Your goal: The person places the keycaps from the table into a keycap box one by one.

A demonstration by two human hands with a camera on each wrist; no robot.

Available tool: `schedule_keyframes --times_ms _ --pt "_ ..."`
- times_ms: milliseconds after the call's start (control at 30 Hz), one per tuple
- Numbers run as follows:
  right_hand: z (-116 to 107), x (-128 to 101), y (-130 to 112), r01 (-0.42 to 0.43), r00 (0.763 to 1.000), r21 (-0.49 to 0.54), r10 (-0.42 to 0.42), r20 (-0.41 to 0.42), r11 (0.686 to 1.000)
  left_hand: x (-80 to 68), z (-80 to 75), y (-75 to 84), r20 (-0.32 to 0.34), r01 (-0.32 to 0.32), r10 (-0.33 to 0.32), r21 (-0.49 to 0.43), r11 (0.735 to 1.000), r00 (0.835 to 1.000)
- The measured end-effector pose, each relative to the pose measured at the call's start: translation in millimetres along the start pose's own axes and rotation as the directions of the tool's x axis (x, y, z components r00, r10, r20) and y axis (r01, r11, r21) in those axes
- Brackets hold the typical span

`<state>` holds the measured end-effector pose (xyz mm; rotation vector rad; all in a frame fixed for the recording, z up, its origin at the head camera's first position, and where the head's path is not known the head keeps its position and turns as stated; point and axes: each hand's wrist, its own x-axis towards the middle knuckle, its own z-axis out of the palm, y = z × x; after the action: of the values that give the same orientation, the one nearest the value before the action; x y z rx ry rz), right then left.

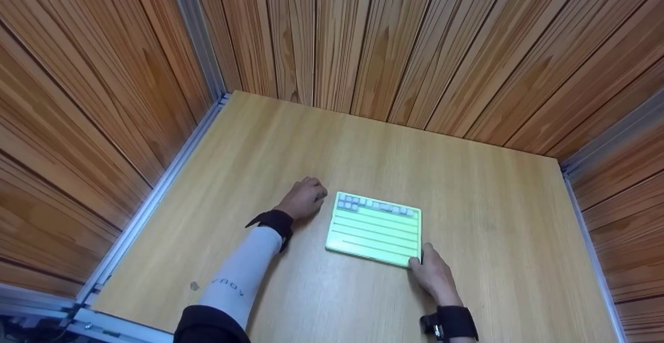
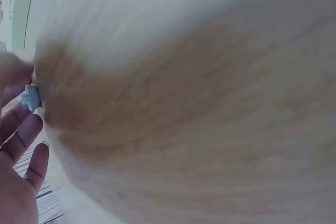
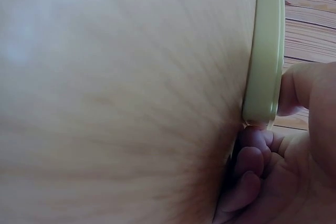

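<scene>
A flat light-green board with raised horizontal ridges lies on the table. Small pale blocks fill its top row and start the second row at the left. My right hand grips the board's near right corner, thumb on top and curled fingers against the edge, as the right wrist view also shows. To the left of the board, my left hand is low over the table. Its fingers pinch a small pale blue-grey block, partly hidden by the fingers in the left wrist view.
The wooden table is bounded by wood-plank walls at the back and both sides. Metal rails run along the side edges. A small dark spot marks the tabletop near the left forearm.
</scene>
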<state>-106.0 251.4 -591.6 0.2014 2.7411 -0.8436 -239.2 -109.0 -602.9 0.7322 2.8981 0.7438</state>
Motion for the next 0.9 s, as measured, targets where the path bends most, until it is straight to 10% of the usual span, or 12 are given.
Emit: schedule_keyframes --times_ms 900 --pt "0.4 0.6 0.8 0.015 1.0 -0.007 -0.015 -0.002 1.0 2.6 -5.6 5.9 -0.113 -0.049 0.032 -0.153 0.987 0.993"
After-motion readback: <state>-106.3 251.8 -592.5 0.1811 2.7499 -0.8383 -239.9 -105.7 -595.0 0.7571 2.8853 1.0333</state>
